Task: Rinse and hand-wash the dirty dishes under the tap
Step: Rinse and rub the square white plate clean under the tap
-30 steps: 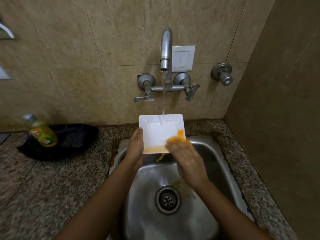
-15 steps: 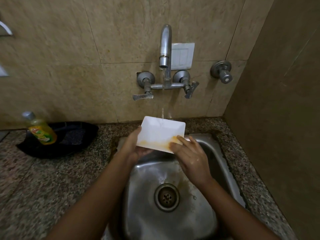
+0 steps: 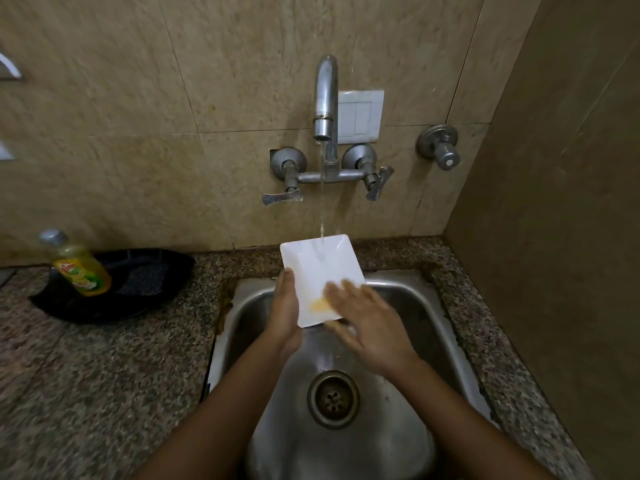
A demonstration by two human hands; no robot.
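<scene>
Your left hand [image 3: 284,306] has the white square plate [image 3: 317,271] by its left edge — fingers wrapped behind, thumb along the rim, a closed grip that tilts the far edge up toward the tap [image 3: 325,98]. That tilt looks deliberate: the stream lands near the top of the plate and runs down its face into the sink [image 3: 446,341] rather than over the worktop [image 3: 104,375]. Your right hand [image 3: 367,320] lies flat and open across the plate's lower right corner, fingers spread and blurred, holding nothing — it is rubbing, not gripping. Just beside those fingers sits a yellow-orange smear [image 3: 320,305], the one patch of dirt visible; the rest of the face shows clean white. So you are well into this plate, I'd judge, with that smear left to work off. Keep the plate over the basin and your left grip firm, since a wet rim can slip. The dish soap bottle [image 3: 81,268] stands well apart on the left, leaning over a black pan [image 3: 149,275], untouched.
</scene>
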